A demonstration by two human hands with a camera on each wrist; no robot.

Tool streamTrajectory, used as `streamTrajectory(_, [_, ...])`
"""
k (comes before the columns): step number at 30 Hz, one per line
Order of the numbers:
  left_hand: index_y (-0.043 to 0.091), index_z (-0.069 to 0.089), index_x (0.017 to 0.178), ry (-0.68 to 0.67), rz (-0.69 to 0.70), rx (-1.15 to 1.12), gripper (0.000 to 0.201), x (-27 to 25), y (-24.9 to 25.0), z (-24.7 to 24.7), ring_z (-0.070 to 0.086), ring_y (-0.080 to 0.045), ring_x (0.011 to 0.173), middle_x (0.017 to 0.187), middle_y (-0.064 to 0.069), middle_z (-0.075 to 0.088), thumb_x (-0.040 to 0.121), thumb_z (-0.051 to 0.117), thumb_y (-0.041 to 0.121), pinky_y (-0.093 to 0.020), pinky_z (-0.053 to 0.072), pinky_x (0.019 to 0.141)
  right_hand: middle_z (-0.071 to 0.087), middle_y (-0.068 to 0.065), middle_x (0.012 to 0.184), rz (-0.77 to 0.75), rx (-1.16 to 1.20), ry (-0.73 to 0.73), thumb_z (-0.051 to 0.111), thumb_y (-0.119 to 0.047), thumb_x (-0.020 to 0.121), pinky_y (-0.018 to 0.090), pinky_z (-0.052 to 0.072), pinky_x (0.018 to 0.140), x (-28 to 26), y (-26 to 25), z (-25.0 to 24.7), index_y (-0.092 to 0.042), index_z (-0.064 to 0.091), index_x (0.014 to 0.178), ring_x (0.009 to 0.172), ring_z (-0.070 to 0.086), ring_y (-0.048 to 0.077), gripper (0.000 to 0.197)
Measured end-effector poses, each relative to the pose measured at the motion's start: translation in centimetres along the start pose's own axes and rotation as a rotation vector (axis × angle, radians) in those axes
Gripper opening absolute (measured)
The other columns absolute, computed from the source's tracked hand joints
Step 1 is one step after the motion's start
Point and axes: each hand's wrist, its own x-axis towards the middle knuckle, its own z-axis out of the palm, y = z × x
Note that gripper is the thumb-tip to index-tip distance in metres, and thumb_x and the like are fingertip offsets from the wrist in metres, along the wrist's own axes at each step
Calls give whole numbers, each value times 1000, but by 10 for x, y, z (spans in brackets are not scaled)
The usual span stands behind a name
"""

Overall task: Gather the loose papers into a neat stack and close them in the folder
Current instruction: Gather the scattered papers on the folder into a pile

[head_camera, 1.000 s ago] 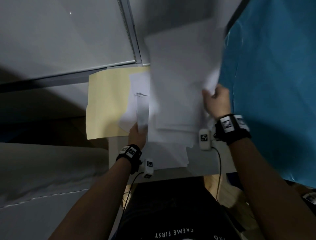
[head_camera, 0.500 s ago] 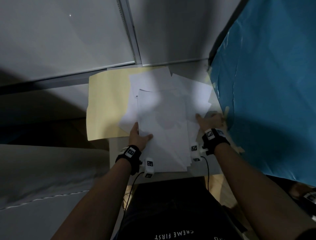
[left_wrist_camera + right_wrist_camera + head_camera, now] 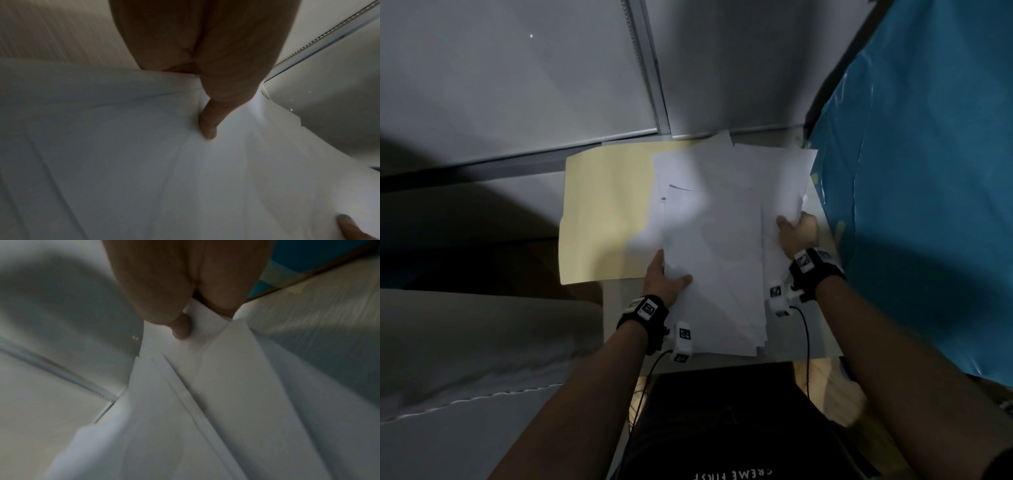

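Note:
Several white papers point(image 3: 717, 240) lie fanned out and uneven over the right half of an open yellow folder point(image 3: 602, 212) on a small white table point(image 3: 822, 346). My left hand point(image 3: 666, 275) holds the pile's left edge, thumb on top of the papers point(image 3: 144, 162) and fingers hidden beneath. My right hand point(image 3: 796, 229) pinches the right edge of the papers point(image 3: 205, 386), thumb point(image 3: 180, 328) pressed on top. The folder's left flap is bare.
A grey wall with a metal strip point(image 3: 647, 68) rises just behind the table. A blue sheet point(image 3: 921, 188) hangs close on the right. A pale cushion point(image 3: 476, 342) lies to the left. My dark shirt point(image 3: 722, 428) is at the table's near edge.
A second ago my right hand held sheets raised high; it brought them down onto the pile, then moved up along the right edge and pinched it. My left hand stayed at the left edge.

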Motion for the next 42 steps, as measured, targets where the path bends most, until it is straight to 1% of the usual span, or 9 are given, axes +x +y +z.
streamTrajectory(11, [26,55,145,7,23,99,65,1,8,0,67,-33,117,134,-6,69,86,79,14,-54,58,100,69,22,91,-453,-571,152,50,-11,98,37,49,62,-47,-74,-57,-8,62,116,75,65,38,22])
streamTrajectory(17, [22,55,142,6,22,95,64,4,8,-1,65,-33,118,133,-7,68,85,80,10,-51,57,100,68,20,113,-828,10,363,53,0,96,13,42,90,-81,-145,-101,7,56,128,105,64,31,33])
streamTrajectory(20, [16,53,141,18,10,70,67,4,6,-1,64,-33,120,134,-11,66,81,83,10,-53,56,101,62,2,126,-759,342,303,53,-9,101,17,42,106,-79,-157,-104,-7,48,138,117,61,3,37])
streamTrajectory(23, [14,54,138,2,-27,63,66,0,6,-3,66,-35,118,132,-12,67,79,84,13,-56,58,98,68,9,124,-654,464,318,56,-14,101,33,55,101,-68,-153,-105,0,52,138,111,69,13,40])
streamTrajectory(26, [16,47,150,8,-21,44,84,-1,4,-2,63,-36,127,143,-10,62,75,85,23,-55,55,104,62,-1,83,-439,373,209,60,-23,100,23,54,67,-56,-131,-94,-2,56,124,61,57,7,32])
streamTrajectory(31, [33,37,151,127,67,-134,81,-8,10,-5,64,-12,102,127,31,53,86,73,0,-33,61,81,67,6,85,-94,144,126,65,-31,95,40,56,76,-47,-52,-58,-5,63,113,75,69,25,31])
streamTrajectory(34, [22,63,105,187,17,-243,8,1,12,-6,65,-32,108,114,1,66,100,57,24,-44,55,93,62,6,123,52,94,17,65,-20,99,34,47,101,-65,-10,-48,-4,54,144,117,61,25,48])
streamTrajectory(37, [15,70,86,113,-159,-302,55,4,17,-3,69,-26,83,88,-7,72,101,54,65,-33,53,78,68,12,124,91,127,-149,66,-17,100,40,52,97,-70,27,-39,-4,63,136,113,66,31,38])
streamTrajectory(42, [-4,69,128,156,-135,-28,45,7,12,0,70,-42,112,122,-25,73,102,69,32,-34,53,83,70,21,125,21,-80,-122,57,-27,105,44,57,94,-56,37,-44,-2,67,129,109,68,38,36])
